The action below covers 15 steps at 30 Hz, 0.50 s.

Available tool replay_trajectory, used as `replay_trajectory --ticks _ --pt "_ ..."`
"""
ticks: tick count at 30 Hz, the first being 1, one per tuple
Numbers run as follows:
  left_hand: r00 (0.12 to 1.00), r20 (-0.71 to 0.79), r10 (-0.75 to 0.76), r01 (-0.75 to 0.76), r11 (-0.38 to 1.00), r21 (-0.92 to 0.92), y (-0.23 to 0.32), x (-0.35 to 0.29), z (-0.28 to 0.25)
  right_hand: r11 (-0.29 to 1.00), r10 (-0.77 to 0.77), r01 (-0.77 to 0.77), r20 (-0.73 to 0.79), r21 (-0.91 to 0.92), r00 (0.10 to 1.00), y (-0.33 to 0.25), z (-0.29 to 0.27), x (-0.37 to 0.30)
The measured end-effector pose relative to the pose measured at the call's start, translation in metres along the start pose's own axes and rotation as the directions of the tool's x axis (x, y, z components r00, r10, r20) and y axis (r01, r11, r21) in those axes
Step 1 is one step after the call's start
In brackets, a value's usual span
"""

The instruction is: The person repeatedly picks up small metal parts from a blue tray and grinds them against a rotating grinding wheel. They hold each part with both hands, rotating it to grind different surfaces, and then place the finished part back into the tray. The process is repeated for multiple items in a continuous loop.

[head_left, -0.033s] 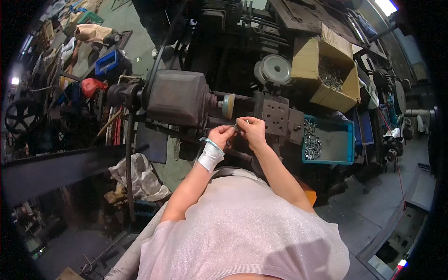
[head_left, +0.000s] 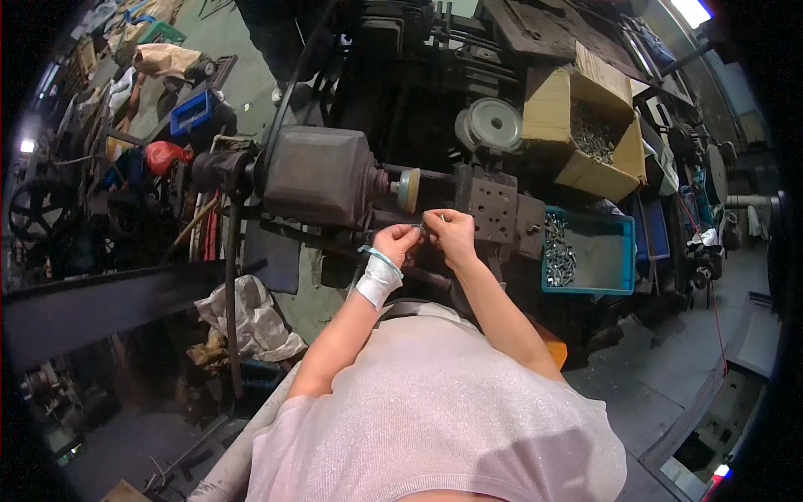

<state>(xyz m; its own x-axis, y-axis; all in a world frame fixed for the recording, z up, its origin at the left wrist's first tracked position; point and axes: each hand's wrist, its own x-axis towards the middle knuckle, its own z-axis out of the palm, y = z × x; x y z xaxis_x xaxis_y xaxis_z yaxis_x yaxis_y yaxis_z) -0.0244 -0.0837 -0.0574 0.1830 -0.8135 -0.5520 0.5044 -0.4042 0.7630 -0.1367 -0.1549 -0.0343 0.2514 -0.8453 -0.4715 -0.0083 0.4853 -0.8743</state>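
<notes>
My left hand (head_left: 396,243) and my right hand (head_left: 452,235) meet in front of a dark lathe-like machine (head_left: 316,174). The fingers of both are pinched around a small metal part (head_left: 421,226), mostly covered by the fingertips. Its exact kind is too small to tell. Just beyond my fingers sits a round wheel with a yellowish rim (head_left: 409,190) on the machine's spindle. A brown metal block with drilled holes (head_left: 492,211) stands to the right of my right hand. A white wrap and a light-blue band circle my left wrist.
A blue tray (head_left: 604,292) at the right holds several small metal parts (head_left: 560,263). Behind it stands an open cardboard box (head_left: 548,109) full of small metal pieces. A grey pulley-like wheel (head_left: 493,125) is beside the box. A white sack (head_left: 251,314) lies low at left.
</notes>
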Motion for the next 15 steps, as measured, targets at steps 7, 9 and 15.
replay_trajectory --ticks 7,9,15 --pt "0.978 -0.201 0.050 -0.034 0.996 0.083 0.000 0.016 0.007 0.993 -0.097 0.093 -0.054 -0.072 0.994 0.004 0.010 0.021" --pt "0.973 -0.230 0.018 0.001 0.996 0.084 0.001 0.019 0.007 0.992 -0.099 0.095 -0.060 -0.077 0.993 0.002 0.011 0.023" --pt "0.962 -0.273 0.019 -0.004 0.998 0.056 0.006 0.019 0.013 0.991 -0.118 0.113 -0.062 -0.071 0.991 0.008 0.010 0.029"
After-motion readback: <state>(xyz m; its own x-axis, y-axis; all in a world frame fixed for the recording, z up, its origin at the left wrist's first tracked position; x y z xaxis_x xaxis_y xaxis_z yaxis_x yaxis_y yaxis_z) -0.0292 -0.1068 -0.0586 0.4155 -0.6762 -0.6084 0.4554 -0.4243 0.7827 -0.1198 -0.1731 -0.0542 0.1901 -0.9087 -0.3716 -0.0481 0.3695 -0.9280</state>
